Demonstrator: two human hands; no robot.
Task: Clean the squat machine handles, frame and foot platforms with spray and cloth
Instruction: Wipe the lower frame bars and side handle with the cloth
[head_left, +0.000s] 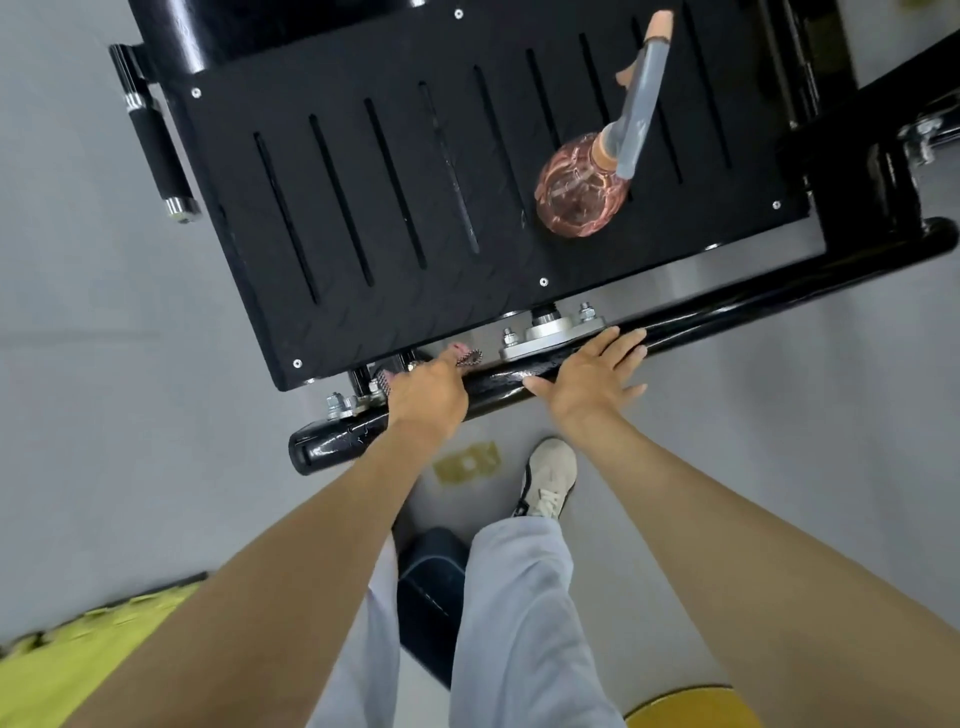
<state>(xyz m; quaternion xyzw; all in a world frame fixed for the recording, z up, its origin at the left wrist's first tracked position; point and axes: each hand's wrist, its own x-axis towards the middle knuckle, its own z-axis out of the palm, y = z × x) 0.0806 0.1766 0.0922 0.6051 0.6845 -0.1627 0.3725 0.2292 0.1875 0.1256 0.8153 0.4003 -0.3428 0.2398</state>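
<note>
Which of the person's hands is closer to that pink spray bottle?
Right. The right hand lies flat on the frame tube, with the spray bottle on the platform straight ahead; the left hand holds the cloth on that tube, farther left.

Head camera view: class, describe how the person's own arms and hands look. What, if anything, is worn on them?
The left forearm and right forearm are bare as far up as the picture reaches, with no sleeves in view. The left hand and right hand wear no gloves. No watch, bracelet or ring shows on either.
</note>
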